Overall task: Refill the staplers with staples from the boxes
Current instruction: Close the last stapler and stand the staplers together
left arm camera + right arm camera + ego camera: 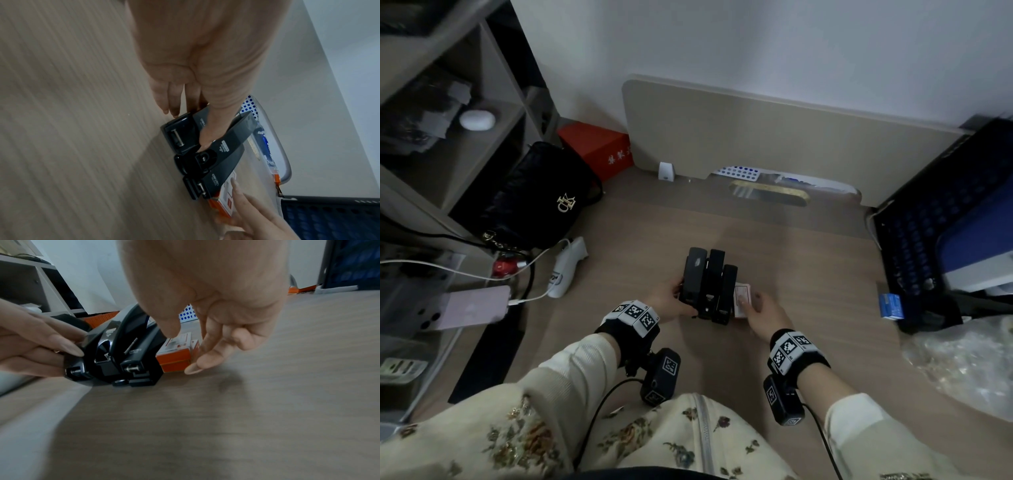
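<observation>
Three black staplers (709, 284) stand side by side in the middle of the wooden desk (808, 274). My left hand (681, 301) grips the leftmost stapler (183, 134), fingers on its outer side and thumb wedged against the middle stapler (222, 149). An orange and white staple box (743, 298) lies against the rightmost stapler (141, 360). My right hand (748, 303) pinches this staple box (174, 356), thumb over its top and fingertips (197, 365) down its right side by the desk. The staplers are closed in the head view.
A black handbag (541, 198), a white handheld device (566, 267) and a pink phone (469, 308) on a cable lie to the left. A small blue box (890, 305) and a dark crate (935, 240) stand on the right, crinkled plastic (962, 363) near it. A clear bin (275, 146) sits behind.
</observation>
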Demonstrator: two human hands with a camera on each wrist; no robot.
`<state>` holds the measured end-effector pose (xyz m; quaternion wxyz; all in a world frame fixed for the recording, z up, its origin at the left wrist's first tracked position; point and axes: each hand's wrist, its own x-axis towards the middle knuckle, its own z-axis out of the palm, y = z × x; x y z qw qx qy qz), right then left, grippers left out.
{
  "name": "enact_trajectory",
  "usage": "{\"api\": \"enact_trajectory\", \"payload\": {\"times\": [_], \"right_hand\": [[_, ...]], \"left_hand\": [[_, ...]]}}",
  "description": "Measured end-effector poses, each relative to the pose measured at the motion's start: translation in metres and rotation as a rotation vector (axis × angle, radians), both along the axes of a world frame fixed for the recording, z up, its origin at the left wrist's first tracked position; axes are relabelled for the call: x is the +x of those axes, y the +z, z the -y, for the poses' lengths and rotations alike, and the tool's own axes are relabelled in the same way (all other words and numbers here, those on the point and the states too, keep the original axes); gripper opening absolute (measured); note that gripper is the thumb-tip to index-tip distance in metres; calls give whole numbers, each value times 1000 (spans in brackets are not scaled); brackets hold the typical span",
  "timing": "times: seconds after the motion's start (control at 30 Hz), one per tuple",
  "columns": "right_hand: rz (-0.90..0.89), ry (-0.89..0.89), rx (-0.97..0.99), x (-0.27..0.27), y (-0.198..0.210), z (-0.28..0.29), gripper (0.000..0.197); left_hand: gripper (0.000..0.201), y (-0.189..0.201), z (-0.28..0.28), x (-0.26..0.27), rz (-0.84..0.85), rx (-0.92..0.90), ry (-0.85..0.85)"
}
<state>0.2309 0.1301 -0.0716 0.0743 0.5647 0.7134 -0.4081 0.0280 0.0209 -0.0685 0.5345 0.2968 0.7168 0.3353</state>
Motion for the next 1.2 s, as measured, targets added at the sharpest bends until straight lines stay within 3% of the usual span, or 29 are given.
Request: {"api": "enact_trajectory", "payload": {"times": [0.17, 0.4, 0.67, 0.77, 0.9, 1.03, 1.2], "right_hand": [[-170, 41, -60, 1, -3, 6, 42], [-258, -18, -114, -2, 11, 16, 47], [-218, -52, -117, 4, 18, 19, 49], [-269, -5, -114, 5, 22, 20, 47], [-197, 74, -74, 4, 11, 17, 43], [-152, 44, -65, 3, 1, 15, 34], [-139, 35, -59, 2, 4, 16, 30]], "left_hand": [[78, 2, 3, -3, -35, -22, -36], [74, -4, 6, -5, -44, -39, -41], [69, -4, 10, -4, -52, -39, -48], [74, -5, 12, -5, -46, -65, -65], [84, -6, 11, -6, -57, -62, -85], [68, -2, 12, -6, -53, -74, -85], [70, 0, 12, -4, -63, -74, -83]]}}
